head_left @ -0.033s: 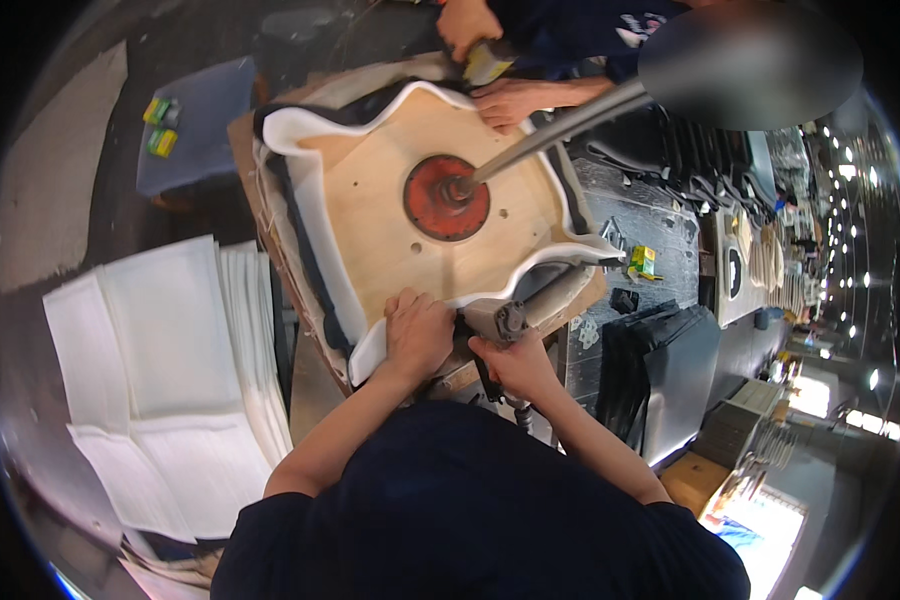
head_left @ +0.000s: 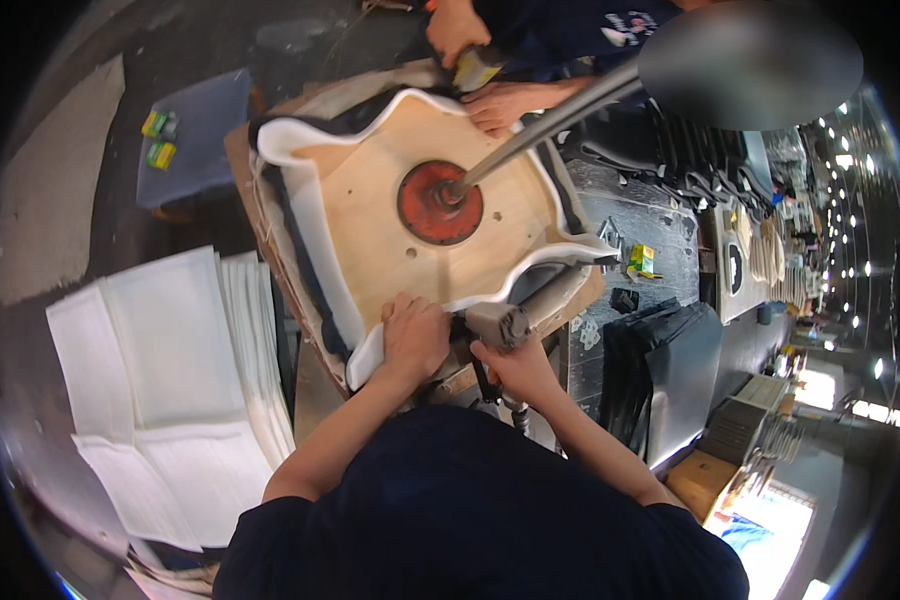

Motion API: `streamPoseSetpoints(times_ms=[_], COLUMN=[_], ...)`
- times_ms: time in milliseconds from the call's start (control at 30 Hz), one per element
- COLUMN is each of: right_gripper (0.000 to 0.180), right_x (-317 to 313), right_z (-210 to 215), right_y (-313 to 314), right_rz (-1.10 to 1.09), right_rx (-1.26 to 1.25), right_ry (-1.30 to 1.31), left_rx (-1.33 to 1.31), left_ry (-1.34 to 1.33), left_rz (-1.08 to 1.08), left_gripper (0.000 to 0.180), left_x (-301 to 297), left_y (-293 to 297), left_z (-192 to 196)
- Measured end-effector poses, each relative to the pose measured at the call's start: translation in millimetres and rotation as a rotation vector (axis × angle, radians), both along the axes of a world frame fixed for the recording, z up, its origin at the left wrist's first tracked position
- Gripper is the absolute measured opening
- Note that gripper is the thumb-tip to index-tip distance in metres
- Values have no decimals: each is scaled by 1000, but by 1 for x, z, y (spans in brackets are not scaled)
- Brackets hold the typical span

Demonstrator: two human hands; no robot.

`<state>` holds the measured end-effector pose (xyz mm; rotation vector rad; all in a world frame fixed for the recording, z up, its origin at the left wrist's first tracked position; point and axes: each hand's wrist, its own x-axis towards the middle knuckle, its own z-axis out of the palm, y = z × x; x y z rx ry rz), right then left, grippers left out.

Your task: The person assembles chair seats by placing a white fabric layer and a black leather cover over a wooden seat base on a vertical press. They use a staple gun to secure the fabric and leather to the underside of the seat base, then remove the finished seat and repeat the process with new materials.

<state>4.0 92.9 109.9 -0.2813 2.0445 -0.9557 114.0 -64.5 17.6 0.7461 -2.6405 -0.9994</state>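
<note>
A plywood panel [head_left: 355, 225] lies face up, ringed by white padding [head_left: 315, 230] and black cover material [head_left: 295, 225]. A red round plate [head_left: 419, 218] on a metal rod [head_left: 545, 125] sits against the panel's middle. At the near edge, my left hand [head_left: 416, 338] has its fingers curled over the padding and cover edge. My right hand [head_left: 522, 374] grips a staple gun [head_left: 498, 325] by its handle, close to the near edge. The gun's nose and its contact with the edge are hidden from view.
Across the panel, a co-worker's hand [head_left: 497, 106] rests on the far edge; the other [head_left: 456, 35] holds a similar tool [head_left: 476, 68]. White sheets [head_left: 170, 360] are stacked at left. Yellow-green boxes [head_left: 641, 261] and black covers [head_left: 660, 360] lie at right. A blue-grey stool [head_left: 198, 130] stands far left.
The panel and plate appear slightly farther left and lower in the view. The co-worker's tool hand sits a little farther left. My hands keep their holds.
</note>
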Motion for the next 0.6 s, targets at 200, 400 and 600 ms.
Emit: streamPoseSetpoints(times_ms=[200, 400, 600], right_gripper=[32, 31, 31], right_x=[-23, -85, -120], right_z=[-2, -4, -1], right_y=[70, 87, 68], right_rz=[-282, -239, -153], right_rx=[-280, -231, -178], right_ry=[25, 103, 41], left_rx=[16, -103, -108], left_ry=[377, 194, 197], left_rz=[-77, -152, -152], left_gripper=[21, 37, 36], left_x=[-47, -108, -126], left_y=[18, 49, 48], left_z=[31, 15, -4])
